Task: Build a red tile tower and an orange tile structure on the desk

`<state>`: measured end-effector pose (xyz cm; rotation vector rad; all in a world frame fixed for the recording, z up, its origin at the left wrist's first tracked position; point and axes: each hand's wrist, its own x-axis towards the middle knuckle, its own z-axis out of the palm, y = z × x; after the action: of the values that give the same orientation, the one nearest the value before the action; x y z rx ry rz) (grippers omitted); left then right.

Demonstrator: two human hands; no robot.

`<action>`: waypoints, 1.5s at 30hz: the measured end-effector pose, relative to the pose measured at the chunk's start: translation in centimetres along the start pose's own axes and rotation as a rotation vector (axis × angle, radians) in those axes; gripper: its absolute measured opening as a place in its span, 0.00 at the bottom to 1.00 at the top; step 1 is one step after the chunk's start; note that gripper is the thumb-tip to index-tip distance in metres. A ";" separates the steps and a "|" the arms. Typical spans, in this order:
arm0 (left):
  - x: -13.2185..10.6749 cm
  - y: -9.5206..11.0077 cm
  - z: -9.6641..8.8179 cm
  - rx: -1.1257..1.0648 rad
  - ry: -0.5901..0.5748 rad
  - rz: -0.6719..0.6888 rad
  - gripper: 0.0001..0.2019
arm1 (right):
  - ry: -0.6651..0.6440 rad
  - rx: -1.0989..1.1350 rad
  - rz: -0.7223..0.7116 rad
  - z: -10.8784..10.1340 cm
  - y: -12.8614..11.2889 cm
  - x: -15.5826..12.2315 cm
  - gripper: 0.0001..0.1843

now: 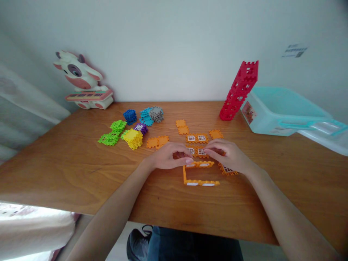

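An orange wall shape [201,183] with three sides sits on the table [81,170], and its gap looks toward 3 o'clock. Call it the middle of the clock.

The left hand [167,156] is at 10 o'clock, with its fingers bent and its thumb by the far wall of the shape. The right hand [230,156] is at 2 o'clock, and its fingers reach the end of an orange window strip [199,152] at 12 o'clock. I cannot tell if the fingers of either hand are gripping it.

One more window strip [197,138] lies farther off at 12 o'clock. An orange window piece [228,170] is at 3 o'clock, just under the right hand. A plain orange square [216,134] is at 1 o'clock, and two joined squares [182,127] are at 11.

Toward 10 o'clock are a yellow pile [133,139] and green pieces [108,139]. A gray pile [157,114] is at 11. A tall red tower [239,91] stands at 1 o'clock, near a light blue box [274,123] at 2.
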<state>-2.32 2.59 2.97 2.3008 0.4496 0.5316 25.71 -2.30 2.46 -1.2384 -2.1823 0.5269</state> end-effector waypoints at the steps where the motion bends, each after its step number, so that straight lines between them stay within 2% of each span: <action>1: 0.0 0.0 0.0 -0.002 -0.009 -0.011 0.17 | -0.004 0.002 0.005 0.0 0.1 0.0 0.14; 3: 0.2 -0.2 0.4 0.033 0.035 -0.040 0.18 | 0.018 -0.017 0.012 0.1 0.3 0.0 0.14; 6: 0.4 -1.1 1.2 0.159 0.229 -0.071 0.19 | 0.095 -0.106 0.005 0.7 0.9 0.0 0.14; 8: 0.4 -1.8 1.5 0.299 0.308 -0.056 0.17 | 0.091 -0.167 -0.004 1.0 1.3 0.0 0.14; 11: 0.3 -2.5 1.9 0.481 0.252 0.003 0.16 | 0.030 -0.213 -0.003 1.5 1.7 0.0 0.20; 14: 0.1 -3.0 2.2 0.523 0.208 0.032 0.18 | 0.003 -0.238 -0.007 1.8 1.8 -0.1 0.23; 20: 0.3 -3.2 3.0 0.476 0.225 0.007 0.18 | 0.058 -0.312 -0.011 2.1 1.3 0.1 0.21; 23: 0.6 -2.9 3.1 0.316 0.234 -0.025 0.16 | 0.035 -0.328 -0.007 2.1 1.2 0.2 0.23; 27: 1.2 -1.6 3.0 0.037 0.316 -0.123 0.15 | -0.022 -0.286 0.014 2.1 1.4 0.2 0.22; 30: 1.4 -0.3 2.9 -0.033 0.386 -0.113 0.15 | -0.010 -0.242 0.070 1.8 1.5 0.0 0.20; 32: 1.5 0.7 2.7 -0.055 0.335 -0.100 0.14 | 0.016 -0.218 0.120 1.4 1.6 -0.1 0.20; 35: 1.9 2.2 2.2 -0.048 0.106 -0.106 0.16 | 0.046 -0.170 0.186 0.9 1.6 -0.3 0.21; 41: 4.4 4.3 1.7 0.370 -0.166 -0.084 0.13 | 0.022 -0.157 0.226 0.8 1.2 -0.3 0.19; 45: 4.8 4.5 1.5 0.503 -0.233 -0.077 0.07 | 0.009 -0.198 0.172 1.0 1.0 -0.1 0.19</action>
<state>3.23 0.93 6.34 2.7669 0.6054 0.1105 25.73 -1.98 1.09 -1.5403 -2.1739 0.3785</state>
